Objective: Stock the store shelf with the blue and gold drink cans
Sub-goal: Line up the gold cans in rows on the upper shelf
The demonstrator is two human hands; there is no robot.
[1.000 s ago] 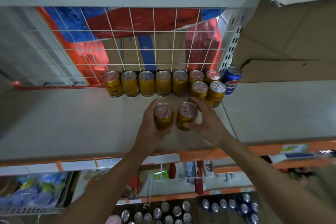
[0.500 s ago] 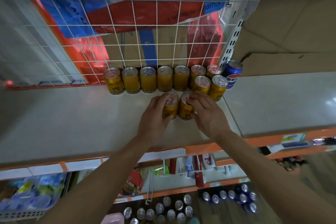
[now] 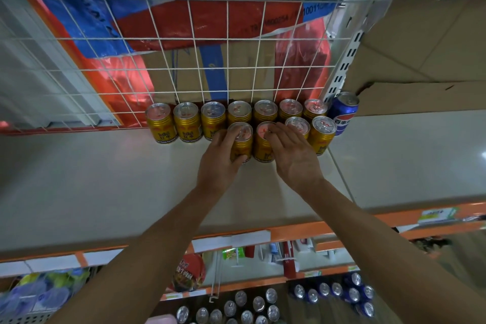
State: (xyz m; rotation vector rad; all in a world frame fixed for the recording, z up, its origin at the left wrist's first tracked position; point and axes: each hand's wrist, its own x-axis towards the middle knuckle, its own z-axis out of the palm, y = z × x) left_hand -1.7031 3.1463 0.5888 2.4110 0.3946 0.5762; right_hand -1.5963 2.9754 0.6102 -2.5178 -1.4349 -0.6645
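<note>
Several gold cans (image 3: 186, 122) stand in a back row on the white shelf (image 3: 105, 179), against the wire grid. One blue can (image 3: 343, 113) stands at the right end of that row. A second row in front holds two gold cans (image 3: 322, 137) at the right. My left hand (image 3: 219, 160) grips a gold can (image 3: 240, 141) by its side, just left of them. My right hand (image 3: 295, 159) holds the neighbouring gold can (image 3: 261, 148), fingers curled over its top. Both held cans stand upright on the shelf, touching each other and the back row.
A white wire grid (image 3: 184, 60) backs the shelf, with red and blue packaging behind it. Cardboard boxes (image 3: 420, 47) rise at the right. Below the orange shelf edge (image 3: 302, 229), silver-topped cans (image 3: 249, 308) and blue cans (image 3: 342, 292) stand lower down.
Both hands have moved the two gold cans back across the shelf, from near the front to right against the back row, in line with the two front-row cans.
</note>
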